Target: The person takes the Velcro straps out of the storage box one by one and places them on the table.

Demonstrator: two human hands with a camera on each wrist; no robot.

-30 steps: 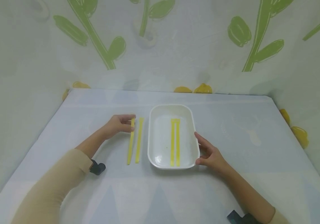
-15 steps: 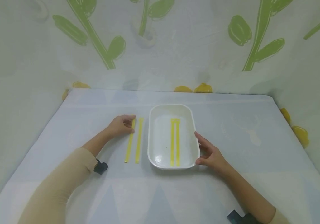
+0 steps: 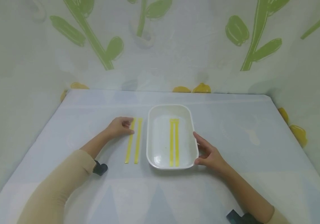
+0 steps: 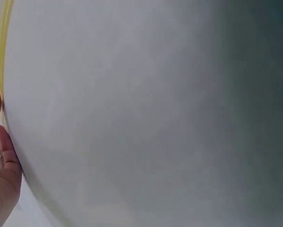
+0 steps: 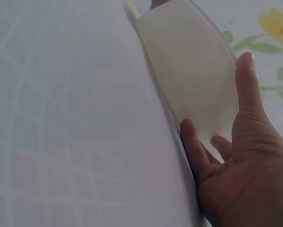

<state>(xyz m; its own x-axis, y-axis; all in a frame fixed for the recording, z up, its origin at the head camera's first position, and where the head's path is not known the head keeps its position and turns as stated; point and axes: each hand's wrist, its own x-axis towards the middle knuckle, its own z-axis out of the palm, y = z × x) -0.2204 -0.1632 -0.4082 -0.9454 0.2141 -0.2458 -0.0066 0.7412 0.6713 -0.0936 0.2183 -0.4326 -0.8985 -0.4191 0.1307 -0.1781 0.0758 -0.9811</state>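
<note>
Head view: left hand (image 3: 119,127) fingertips press outer yellow strip (image 3: 129,141), right hand (image 3: 211,155) loosely cups tray (image 3: 195,149) at 3 o'clock; strip may skid sideways.

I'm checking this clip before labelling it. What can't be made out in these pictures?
- Left hand: head view is too small to show whether its fingers pinch the outer yellow strip or only touch it.
- Left wrist view: blurred grey surface; strips cut by the left edge.
- White tray: right wrist view hides its inside.
</note>
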